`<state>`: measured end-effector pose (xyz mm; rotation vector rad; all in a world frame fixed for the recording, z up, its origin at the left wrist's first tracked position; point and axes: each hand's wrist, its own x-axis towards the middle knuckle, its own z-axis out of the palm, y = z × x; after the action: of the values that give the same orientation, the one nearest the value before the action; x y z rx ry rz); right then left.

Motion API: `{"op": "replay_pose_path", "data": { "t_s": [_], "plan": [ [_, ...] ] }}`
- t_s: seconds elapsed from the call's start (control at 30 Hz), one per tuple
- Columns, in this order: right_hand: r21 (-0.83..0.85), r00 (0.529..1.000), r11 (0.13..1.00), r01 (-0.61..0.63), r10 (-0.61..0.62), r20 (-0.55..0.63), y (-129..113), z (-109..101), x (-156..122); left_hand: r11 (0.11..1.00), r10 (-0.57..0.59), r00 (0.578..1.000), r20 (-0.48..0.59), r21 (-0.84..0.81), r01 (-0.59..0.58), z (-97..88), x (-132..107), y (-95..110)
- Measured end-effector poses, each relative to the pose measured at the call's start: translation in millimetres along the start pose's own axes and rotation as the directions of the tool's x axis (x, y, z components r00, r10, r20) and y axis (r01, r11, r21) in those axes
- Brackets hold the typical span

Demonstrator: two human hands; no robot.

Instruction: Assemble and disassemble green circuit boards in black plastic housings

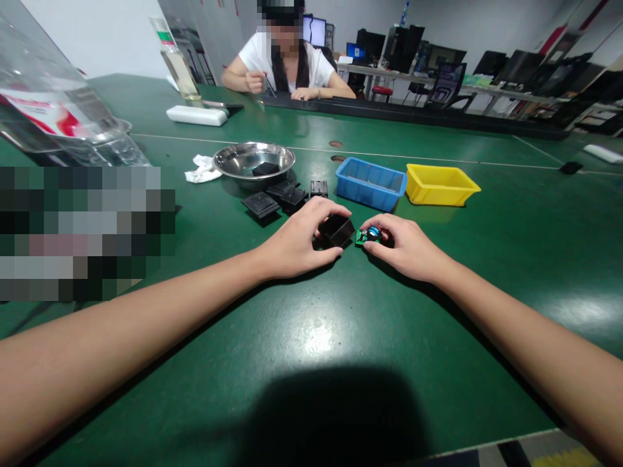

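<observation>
- Fingers of your left hand (299, 239) pinch the black box (337, 230), 12 o'clock.
- Your right hand (407, 246) pinches the circuit board (368, 235) at the box's 3 o'clock.
- Seemingly you're aligning both; next calls for steadiness.

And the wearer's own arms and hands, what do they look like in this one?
Left forearm and right forearm are bare, no sleeves in view. The left hand and right hand wear no gloves; no watch, bracelet or ring shows.
</observation>
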<state>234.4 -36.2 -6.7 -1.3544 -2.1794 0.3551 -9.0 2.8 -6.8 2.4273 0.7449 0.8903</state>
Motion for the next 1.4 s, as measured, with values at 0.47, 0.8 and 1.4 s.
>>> {"op": "replay_pose_path", "data": {
  "t_s": [0.47, 0.8, 1.4],
  "plan": [
    [0.0, 1.0, 1.0, -0.005, 0.005, -0.007, 2, 0, -1, 0.983, -0.026, 1.0, 0.007, 0.18, 0.025, 5.9, -1, -2],
    [0.141, 0.984, 0.981, 0.133, -0.113, -0.136, -11, -2, -6, 0.965, 0.148, 0.989, -0.024, 0.224, -0.139, 3.5, -2, 0],
    [0.141, 0.942, 0.946, 0.292, -0.259, -0.212, -22, 0, -13, 0.94, 0.288, 0.957, -0.021, 0.199, -0.279, -0.6, -3, 6]
  ]
}}
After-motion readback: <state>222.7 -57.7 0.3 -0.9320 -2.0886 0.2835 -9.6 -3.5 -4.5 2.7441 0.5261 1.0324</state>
